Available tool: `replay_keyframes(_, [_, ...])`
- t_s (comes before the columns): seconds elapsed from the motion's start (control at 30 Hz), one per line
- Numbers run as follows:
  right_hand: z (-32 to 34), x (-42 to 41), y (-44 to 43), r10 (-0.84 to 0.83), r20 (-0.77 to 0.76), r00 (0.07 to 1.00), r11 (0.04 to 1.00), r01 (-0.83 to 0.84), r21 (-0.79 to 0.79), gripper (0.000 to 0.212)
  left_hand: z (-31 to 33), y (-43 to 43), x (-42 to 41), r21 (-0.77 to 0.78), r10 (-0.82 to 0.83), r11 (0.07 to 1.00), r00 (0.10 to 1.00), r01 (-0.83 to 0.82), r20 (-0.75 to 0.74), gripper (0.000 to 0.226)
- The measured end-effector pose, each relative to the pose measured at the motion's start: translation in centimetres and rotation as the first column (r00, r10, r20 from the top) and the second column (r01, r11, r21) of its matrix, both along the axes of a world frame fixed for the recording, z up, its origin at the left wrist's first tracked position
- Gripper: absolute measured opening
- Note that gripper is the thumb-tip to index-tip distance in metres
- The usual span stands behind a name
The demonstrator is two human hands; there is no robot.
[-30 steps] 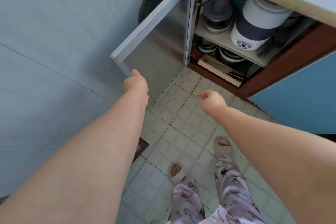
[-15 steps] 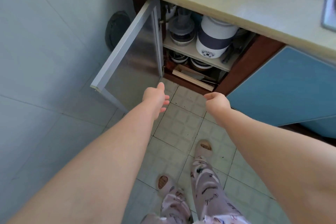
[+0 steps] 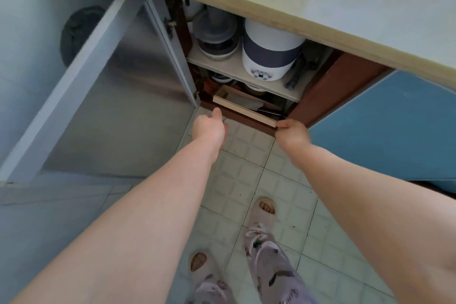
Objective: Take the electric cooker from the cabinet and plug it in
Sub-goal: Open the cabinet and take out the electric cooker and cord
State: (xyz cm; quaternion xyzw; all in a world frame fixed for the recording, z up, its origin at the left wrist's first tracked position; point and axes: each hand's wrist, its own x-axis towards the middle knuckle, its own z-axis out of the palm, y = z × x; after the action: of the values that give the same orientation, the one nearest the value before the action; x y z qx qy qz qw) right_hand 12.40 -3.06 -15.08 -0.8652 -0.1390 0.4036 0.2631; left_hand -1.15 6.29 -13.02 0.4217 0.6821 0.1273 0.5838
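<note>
The electric cooker (image 3: 269,54) is white with a dark blue band and a button panel at its foot. It stands on the upper shelf (image 3: 229,69) of the cabinet under the counter. The metal cabinet door (image 3: 123,106) is swung wide open to the left. My left hand (image 3: 209,127) is stretched out low in front of the cabinet's bottom edge, holding nothing, thumb raised. My right hand (image 3: 293,132) is loosely curled beside the corner of a wooden tray (image 3: 243,110). Both hands are below the cooker and apart from it.
A lidded grey pot (image 3: 214,34) stands left of the cooker, with bowls on the level below. The counter edge (image 3: 271,5) overhangs the cabinet. A blue door (image 3: 394,131) is shut at the right. A dark round object (image 3: 79,32) leans on the left wall. My slippered feet (image 3: 265,207) stand on tiles.
My left hand has left the door edge, and both hands have reached forward to the cabinet's bottom. The view has moved closer to the cabinet.
</note>
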Motion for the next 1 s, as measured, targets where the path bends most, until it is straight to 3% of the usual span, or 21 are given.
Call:
replay_keyframes(0.2, [-7.0,2.4,2.5,-0.036,-0.023,0.999,0.999,0.037,0.038,0.034,-6.5,2.6,3.5,0.112,-0.063,0.992,0.996,0.057,0.056,0.02])
replay_keyframes(0.4, [-13.1,2.5,5.3,-0.142,0.181,0.973,0.96,0.09,0.266,0.039,-13.0,5.5,3.9,0.271,-0.071,0.962,0.992,0.04,0.107,0.019])
replay_keyframes(0.5, [-14.6,2.4,7.0,-0.206,0.33,0.921,0.908,0.054,0.416,0.042,-15.8,7.7,4.3,0.386,-0.051,0.923,0.992,0.002,0.116,0.028])
replay_keyframes(0.63, [-16.3,3.9,9.2,-0.356,0.396,0.846,0.806,0.063,0.589,0.045,-18.4,10.2,6.3,0.477,-0.03,0.878,0.988,-0.046,0.151,0.023])
replay_keyframes(0.77, [-17.0,5.5,10.1,-0.452,0.485,0.749,0.733,0.002,0.68,0.046,-19.0,11.7,8.8,0.647,-0.021,0.758,0.989,-0.079,0.145,0.022])
replay_keyframes(0.83, [-17.1,6.5,10.0,-0.469,0.609,0.64,0.749,-0.077,0.658,0.047,-18.8,12.0,9.9,0.678,-0.021,0.729,0.987,-0.093,0.157,0.025])
replay_keyframes(0.9, [-17.0,7.6,9.9,-0.395,0.706,0.588,0.833,-0.095,0.545,0.047,-18.8,12.4,10.8,0.679,-0.043,0.728,0.983,-0.092,0.179,0.025])
replay_keyframes(1.0, [-17.3,8.9,9.4,-0.168,0.721,0.672,0.943,-0.103,0.315,0.056,-19.3,12.4,11.8,0.674,-0.105,0.733,0.963,-0.094,0.248,0.023])
